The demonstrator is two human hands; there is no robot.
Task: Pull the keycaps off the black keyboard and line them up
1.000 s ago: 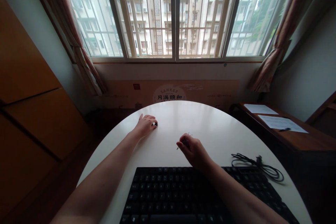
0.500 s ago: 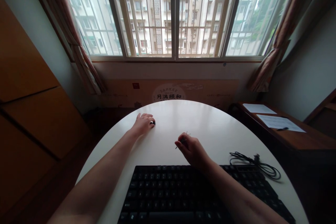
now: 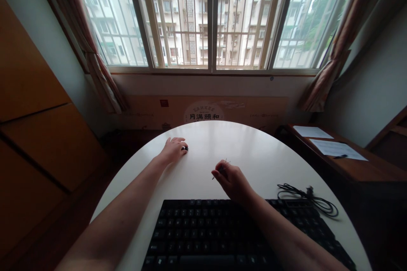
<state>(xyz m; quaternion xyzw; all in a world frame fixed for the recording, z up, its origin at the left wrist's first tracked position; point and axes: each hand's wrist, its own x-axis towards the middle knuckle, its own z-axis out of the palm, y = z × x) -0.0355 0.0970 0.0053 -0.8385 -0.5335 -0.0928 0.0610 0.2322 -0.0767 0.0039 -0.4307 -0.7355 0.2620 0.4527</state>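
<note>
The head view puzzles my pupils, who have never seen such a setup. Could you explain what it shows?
There is no machine here: a person works bare-handed. The camera sits on the person's head, looking forward and down, so both forearms reach away from us.

On the rounded white table lie a black keyboard and a looped black cable near its far right corner. The left hand has its fingers at a small dark-and-white item; whether it grips or merely touches it is unclear. The right hand is closed around some thin pieces, too small to name; its forearm crosses above the keyboard.
</note>
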